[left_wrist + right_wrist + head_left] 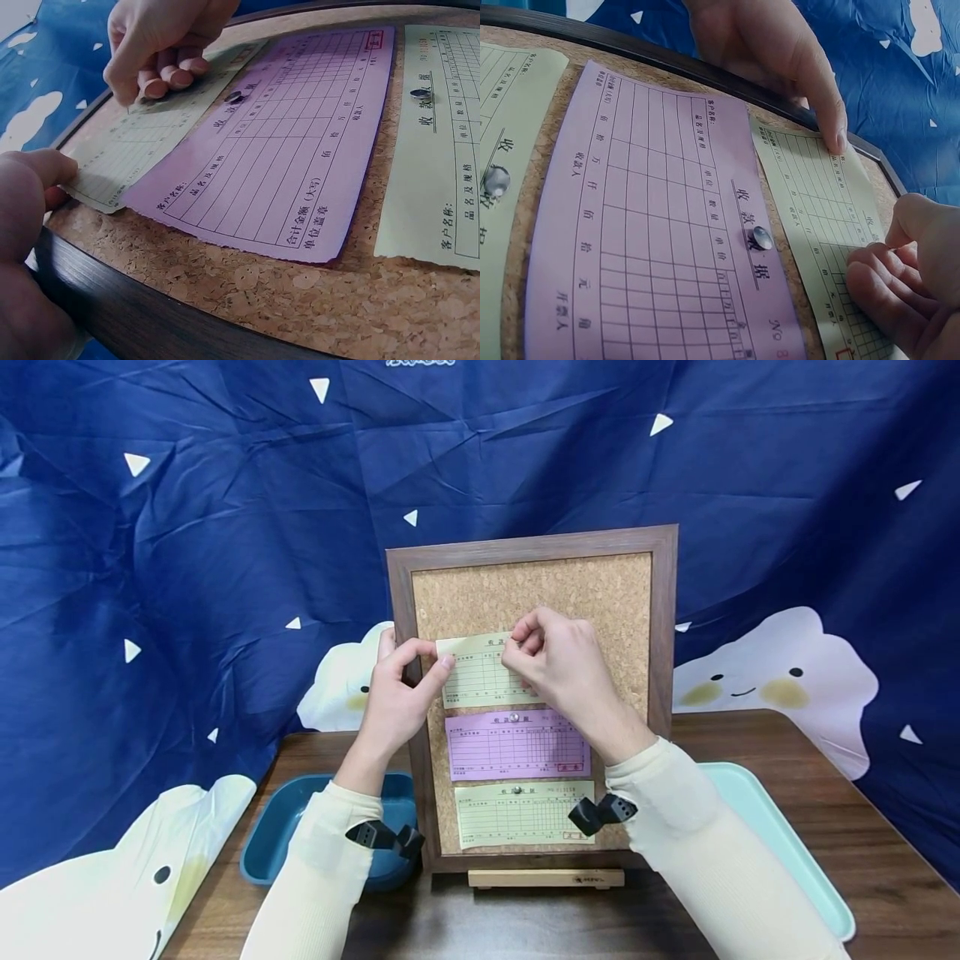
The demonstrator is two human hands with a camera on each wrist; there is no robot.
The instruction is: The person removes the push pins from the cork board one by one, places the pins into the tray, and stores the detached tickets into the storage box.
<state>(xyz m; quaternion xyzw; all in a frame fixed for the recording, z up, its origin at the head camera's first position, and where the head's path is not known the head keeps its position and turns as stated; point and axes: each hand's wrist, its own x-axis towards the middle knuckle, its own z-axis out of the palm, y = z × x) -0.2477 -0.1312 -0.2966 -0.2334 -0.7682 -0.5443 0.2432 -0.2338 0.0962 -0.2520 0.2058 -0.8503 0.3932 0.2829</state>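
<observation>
A framed cork board [532, 597] stands upright with three receipt slips on it. At the upper left edge of the top green slip [472, 681], my left hand [397, 697] pinches the paper, thumb in front. My right hand [566, 664] is at that slip's top middle, thumb and index finger pinched together and the other fingers curled. A thin tip like a thumbtack's point shows under them in the left wrist view; its head is hidden. Below, a silver thumbtack [762, 238] holds the purple slip [517, 747], and another [496, 181] holds the lower green slip [525, 818].
A wooden stand [546, 878] supports the board on the dark brown table [847, 810]. To the left sits a dark teal tray [258, 843], partly behind my left forearm. A pale mint tray [776, 843] lies right, beneath my right forearm. Blue patterned cloth [225, 527] hangs behind.
</observation>
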